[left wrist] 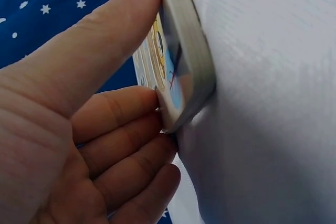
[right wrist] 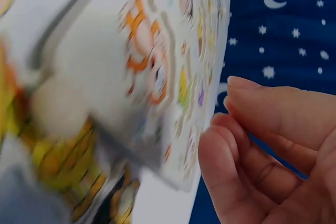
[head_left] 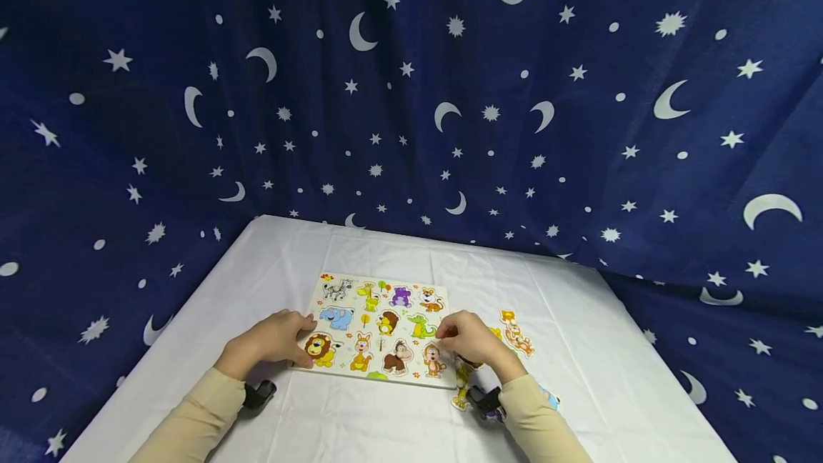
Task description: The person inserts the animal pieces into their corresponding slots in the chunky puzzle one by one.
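**On the white-covered table: board flat, left hand at its corner, right hand over its right edge.**

The cream rectangular animal puzzle board (head_left: 342, 356) lies face up on the white cloth-covered table (head_left: 360, 424), pictures upright to the person, so probably set for reading from that side.

Left hand (head_left: 273, 338): thumb and fingers loosely spread about the near left corner, touching the board, no tight pinch visible. Thumb is beside the orange-maned lion picture (head_left: 319, 349). Looks like bracing against sliding.

Right hand (head_left: 468, 338): fingers softly bent, gap at the tips, nothing seen in them. It hovers by the green crocodile picture (head_left: 421, 326) and the brown monkey picture (head_left: 434, 361). Contact with the board: can't tell.

Loose flat cut-out pieces lie right of the board, presumably for easy reach on that side: an orange-and-white animal piece (head_left: 517, 341), a yellow spotted piece (head_left: 459, 396), a blue piece (head_left: 551, 398). Forearm hides part of the pile; no full count.

Containers: only the board's shallow animal-shaped recesses, walls visible from the right wrist. Each shows an animal; printed floor or seated piece, can't tell.
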`<move>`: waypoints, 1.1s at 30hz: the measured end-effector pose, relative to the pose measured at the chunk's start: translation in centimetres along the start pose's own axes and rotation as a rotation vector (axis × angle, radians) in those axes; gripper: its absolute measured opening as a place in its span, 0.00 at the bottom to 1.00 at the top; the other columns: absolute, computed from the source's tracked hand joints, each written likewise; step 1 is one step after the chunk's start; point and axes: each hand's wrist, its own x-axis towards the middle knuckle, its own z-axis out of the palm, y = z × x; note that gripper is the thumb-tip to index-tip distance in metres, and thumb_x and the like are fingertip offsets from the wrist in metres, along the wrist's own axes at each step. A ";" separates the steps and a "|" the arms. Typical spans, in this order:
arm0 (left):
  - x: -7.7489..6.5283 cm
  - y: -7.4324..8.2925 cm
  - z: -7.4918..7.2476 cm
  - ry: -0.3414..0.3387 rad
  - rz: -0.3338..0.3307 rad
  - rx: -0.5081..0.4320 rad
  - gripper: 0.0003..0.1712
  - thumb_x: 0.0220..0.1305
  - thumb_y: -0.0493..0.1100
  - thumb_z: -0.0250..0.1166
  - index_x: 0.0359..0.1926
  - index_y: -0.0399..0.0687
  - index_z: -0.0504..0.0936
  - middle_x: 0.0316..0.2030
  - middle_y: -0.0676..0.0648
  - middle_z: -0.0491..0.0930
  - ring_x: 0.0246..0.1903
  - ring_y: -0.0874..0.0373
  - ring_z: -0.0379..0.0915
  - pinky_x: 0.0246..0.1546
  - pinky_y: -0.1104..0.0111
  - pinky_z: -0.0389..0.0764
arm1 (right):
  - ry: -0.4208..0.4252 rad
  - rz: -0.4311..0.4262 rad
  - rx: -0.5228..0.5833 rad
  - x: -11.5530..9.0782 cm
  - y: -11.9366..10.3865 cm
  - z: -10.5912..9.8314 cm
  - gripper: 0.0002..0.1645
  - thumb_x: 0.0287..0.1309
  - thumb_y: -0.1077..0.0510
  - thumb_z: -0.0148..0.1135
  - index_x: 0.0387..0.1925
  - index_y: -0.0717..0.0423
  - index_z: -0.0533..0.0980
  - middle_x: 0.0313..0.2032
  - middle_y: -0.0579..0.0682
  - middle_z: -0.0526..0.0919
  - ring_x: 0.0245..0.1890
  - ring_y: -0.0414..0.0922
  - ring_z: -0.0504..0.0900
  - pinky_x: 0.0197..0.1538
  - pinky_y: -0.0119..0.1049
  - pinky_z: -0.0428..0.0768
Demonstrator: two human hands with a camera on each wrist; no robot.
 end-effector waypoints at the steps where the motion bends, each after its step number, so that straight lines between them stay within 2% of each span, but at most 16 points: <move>1: 0.0 0.0 0.0 -0.002 0.001 0.001 0.41 0.29 0.55 0.75 0.50 0.43 0.77 0.54 0.42 0.73 0.51 0.48 0.67 0.54 0.55 0.67 | 0.003 0.010 -0.002 -0.2 0.4 -0.1 0.02 0.44 0.65 0.63 0.25 0.57 0.78 0.21 0.44 0.79 0.22 0.36 0.72 0.26 0.27 0.72; 6: 0.0 -0.1 0.0 -0.008 -0.006 -0.001 0.42 0.30 0.55 0.75 0.50 0.43 0.77 0.54 0.42 0.73 0.52 0.47 0.66 0.54 0.54 0.66 | 0.027 0.090 0.007 -0.9 1.5 -0.4 0.02 0.44 0.64 0.64 0.24 0.55 0.78 0.20 0.43 0.77 0.20 0.37 0.72 0.23 0.29 0.71; 14: 0.1 -0.3 0.2 -0.014 -0.005 0.007 0.43 0.29 0.56 0.74 0.51 0.43 0.77 0.55 0.42 0.72 0.53 0.47 0.66 0.54 0.54 0.66 | 0.168 0.263 -0.023 -1.9 2.4 -0.2 0.06 0.39 0.62 0.67 0.17 0.53 0.76 0.15 0.43 0.75 0.16 0.38 0.70 0.20 0.30 0.70; 18: 0.2 -0.2 -0.1 -0.018 -0.004 0.013 0.42 0.30 0.56 0.74 0.51 0.43 0.77 0.54 0.42 0.72 0.52 0.47 0.66 0.54 0.55 0.66 | 0.176 0.328 -0.020 -2.3 2.7 -0.2 0.07 0.38 0.61 0.68 0.16 0.53 0.75 0.15 0.43 0.75 0.16 0.39 0.71 0.19 0.31 0.70; 24: 0.4 0.0 -0.4 -0.041 -0.017 0.006 0.43 0.30 0.56 0.74 0.52 0.43 0.76 0.55 0.42 0.72 0.51 0.48 0.66 0.53 0.54 0.67 | 0.172 0.339 -0.005 -2.5 3.0 0.0 0.08 0.38 0.62 0.67 0.16 0.54 0.74 0.15 0.45 0.74 0.15 0.40 0.71 0.17 0.32 0.71; 33: 0.5 -0.2 -0.5 -0.059 -0.022 0.011 0.43 0.31 0.57 0.74 0.52 0.44 0.75 0.56 0.43 0.71 0.52 0.49 0.66 0.53 0.55 0.67 | 0.167 0.338 -0.038 -2.2 3.9 0.5 0.07 0.37 0.64 0.66 0.14 0.52 0.75 0.14 0.43 0.74 0.15 0.39 0.69 0.18 0.30 0.68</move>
